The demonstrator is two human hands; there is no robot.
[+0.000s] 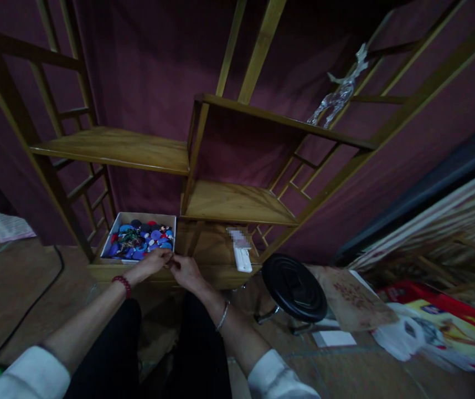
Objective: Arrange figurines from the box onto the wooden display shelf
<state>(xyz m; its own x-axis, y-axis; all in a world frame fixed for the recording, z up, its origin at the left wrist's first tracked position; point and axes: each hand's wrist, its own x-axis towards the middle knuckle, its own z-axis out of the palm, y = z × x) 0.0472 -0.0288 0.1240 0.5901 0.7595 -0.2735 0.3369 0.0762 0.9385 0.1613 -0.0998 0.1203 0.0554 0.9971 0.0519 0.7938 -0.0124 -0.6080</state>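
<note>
Head view shows two bare hands meeting just in front of the near right corner of an open box (103, 247), which stands at the left end of the cabinet's bottom shelf (216, 275). The left hand (154, 261) and the right hand (185, 272) both have their fingers bent inward, tips close together as if in a pinch; whether they are closed on something small I cannot tell, because the spot is dark and tiny.

My judgement is that the step in hand is fine two-handed fingertip work on a piece too small to make out. The next move calls for steady wrists and a controlled pinch, with both hands kept off the box wall so that nothing tips.

The box sits flat with its opening upward, and its long axis seems to run left to right across the person's front. Inside lies a heap of small coloured pieces (155, 235), mostly blue, many of them round, pointing no common way, with a dark green tangle (132, 238) on top. Right of the hands, a white elongated object (243, 260) lies with its long axis pointing roughly away from the person.
</note>
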